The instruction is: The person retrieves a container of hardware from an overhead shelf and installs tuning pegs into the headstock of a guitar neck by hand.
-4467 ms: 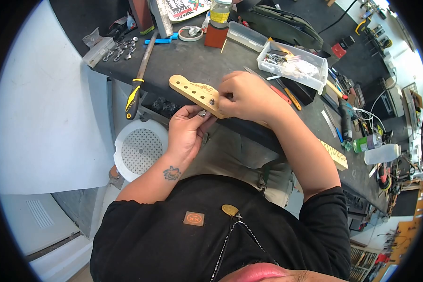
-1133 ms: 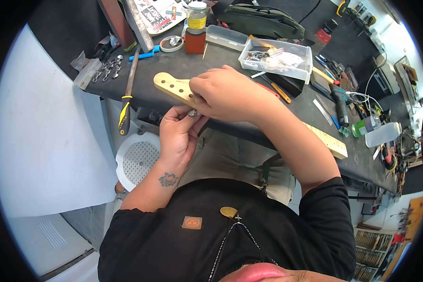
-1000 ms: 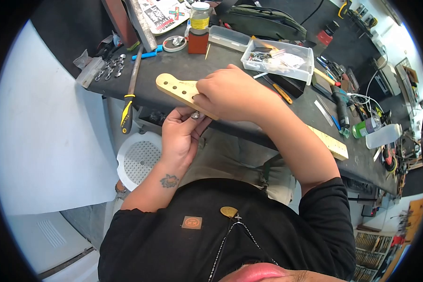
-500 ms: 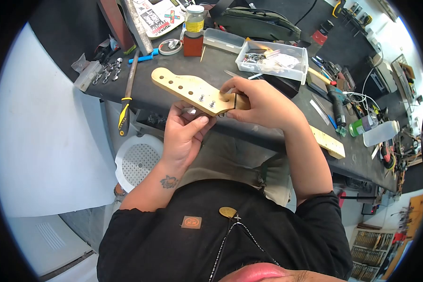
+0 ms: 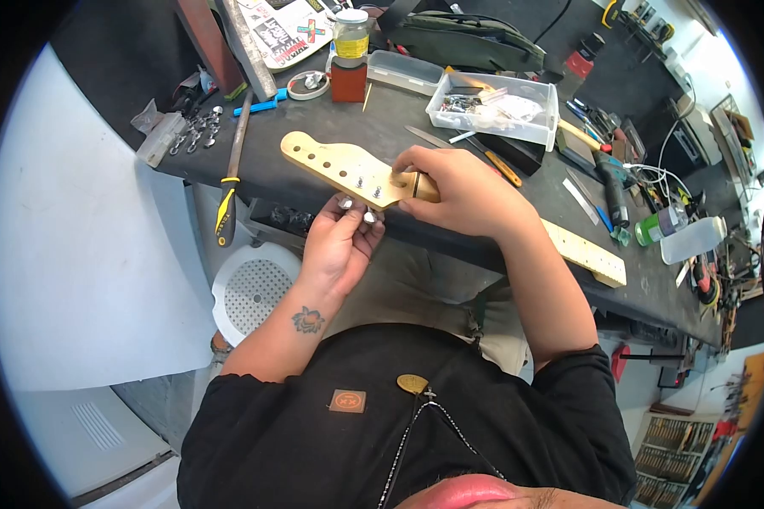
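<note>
A pale wooden guitar neck [image 5: 335, 161] is held up at the bench edge, its headstock pointing to the upper left. Several round holes run along the headstock, and two metal tuner posts stand in those nearest the nut. Around the neck by the nut, my right hand [image 5: 463, 188] is closed, with fingers on the headstock face. Below the headstock edge, my left hand [image 5: 335, 253] pinches at the shiny tuning pegs [image 5: 369, 218]; two buttons show at its fingertips. The underside of the headstock is hidden.
Several loose tuners [image 5: 197, 129] lie at the bench's left. A yellow-and-black handled screwdriver [image 5: 226, 212] overhangs the edge. Behind are a clear parts box [image 5: 530, 127], a glass jar [image 5: 351, 38] and an orange-handled tool [image 5: 502, 168]. A perforated white stool [image 5: 255, 293] stands below.
The headstock has shifted slightly right and down and turned a little. My left fingers have moved along its edge, and a second tuner button now shows clearly. My right hand keeps its grip.
</note>
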Tool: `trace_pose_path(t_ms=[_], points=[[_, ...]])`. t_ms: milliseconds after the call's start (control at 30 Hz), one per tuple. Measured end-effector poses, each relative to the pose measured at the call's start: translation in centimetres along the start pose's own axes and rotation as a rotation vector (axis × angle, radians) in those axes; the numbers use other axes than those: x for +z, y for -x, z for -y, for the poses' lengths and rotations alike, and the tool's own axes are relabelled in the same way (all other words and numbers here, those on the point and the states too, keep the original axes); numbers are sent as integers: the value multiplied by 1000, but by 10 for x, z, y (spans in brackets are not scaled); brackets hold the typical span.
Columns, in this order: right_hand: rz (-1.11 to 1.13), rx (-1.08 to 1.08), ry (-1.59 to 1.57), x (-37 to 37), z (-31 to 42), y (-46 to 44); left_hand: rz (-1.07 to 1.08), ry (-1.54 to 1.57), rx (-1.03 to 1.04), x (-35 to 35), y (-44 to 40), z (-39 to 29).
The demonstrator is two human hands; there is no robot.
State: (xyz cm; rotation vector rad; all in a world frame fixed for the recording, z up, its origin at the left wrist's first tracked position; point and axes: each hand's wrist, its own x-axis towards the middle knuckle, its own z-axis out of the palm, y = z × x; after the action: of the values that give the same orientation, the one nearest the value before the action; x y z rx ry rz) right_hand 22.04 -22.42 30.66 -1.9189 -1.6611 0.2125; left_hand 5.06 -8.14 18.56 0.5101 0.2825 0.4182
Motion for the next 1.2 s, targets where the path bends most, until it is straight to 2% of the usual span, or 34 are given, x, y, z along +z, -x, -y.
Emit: trace_pose_path(t_ms=[133, 167, 267, 367, 500, 700, 900, 1000, 1200], points=[[-87, -240, 178, 9, 11, -16, 26, 12, 9, 5, 2, 1], [21, -213, 212, 8, 18, -22, 43, 13, 12, 8, 2, 0], [124, -62, 243, 10, 24, -33, 24, 0, 1, 3, -1, 3], [182, -46, 119, 7, 15, -41, 42, 10, -12, 4, 3, 1], [286, 138, 2, -3, 12, -49, 44, 12, 5, 5, 4, 2], [431, 82, 25, 0, -3, -61, -16, -37, 17, 0, 7, 11], [428, 80, 132, 1, 11, -58, -28, -33, 21, -1, 7, 12], [369, -20, 252, 12, 5, -57, -36, -21, 10, 0, 7, 12], [434, 31, 278, 16, 8, -58, -46, -29, 15, 0, 7, 12]])
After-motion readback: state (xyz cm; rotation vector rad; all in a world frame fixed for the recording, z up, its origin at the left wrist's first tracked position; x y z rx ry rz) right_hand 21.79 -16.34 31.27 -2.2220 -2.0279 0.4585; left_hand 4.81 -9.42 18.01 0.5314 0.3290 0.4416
